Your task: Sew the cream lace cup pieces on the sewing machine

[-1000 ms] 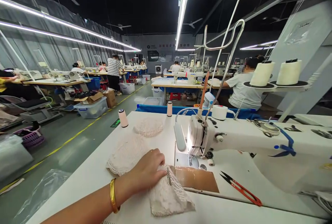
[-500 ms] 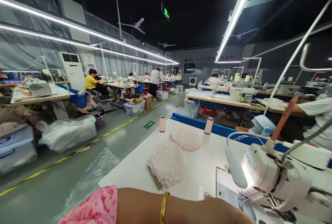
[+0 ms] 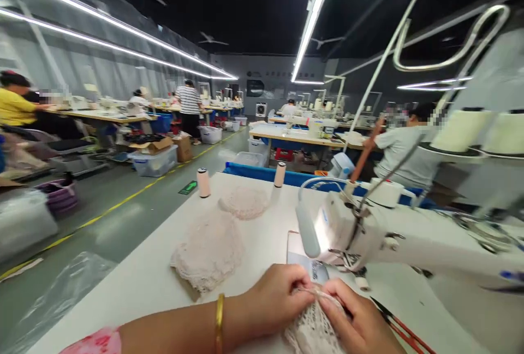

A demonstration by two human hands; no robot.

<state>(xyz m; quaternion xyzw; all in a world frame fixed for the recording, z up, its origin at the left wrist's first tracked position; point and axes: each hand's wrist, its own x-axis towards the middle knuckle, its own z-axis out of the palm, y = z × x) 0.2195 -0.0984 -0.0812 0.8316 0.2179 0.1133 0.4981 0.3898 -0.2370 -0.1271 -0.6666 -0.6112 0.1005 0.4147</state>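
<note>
My left hand (image 3: pixel 280 295), with a gold bangle at the wrist, pinches the edge of a cream lace piece (image 3: pixel 311 328). Close beside it, my right hand (image 3: pixel 355 314) grips the same edge between thumb and fingers. The openwork lace hangs below both hands, in front of the needle area of a white sewing machine (image 3: pixel 347 223) with its lamp lit. Left of the machine, a pile of pale lace pieces (image 3: pixel 208 250) lies on the white table (image 3: pixel 149 266), and a second lace pile (image 3: pixel 244 202) lies behind it.
Two pink thread spools, a left one (image 3: pixel 203 183) and a right one (image 3: pixel 280 175), stand at the table's far edge. A red-handled tool (image 3: pixel 405 332) lies right of my right hand. Large cream thread cones (image 3: pixel 460 130) stand at right. Several people work at other tables.
My view has turned right. My left forearm reached across the bottom before; now both hands show together, holding the lace at the machine's front.
</note>
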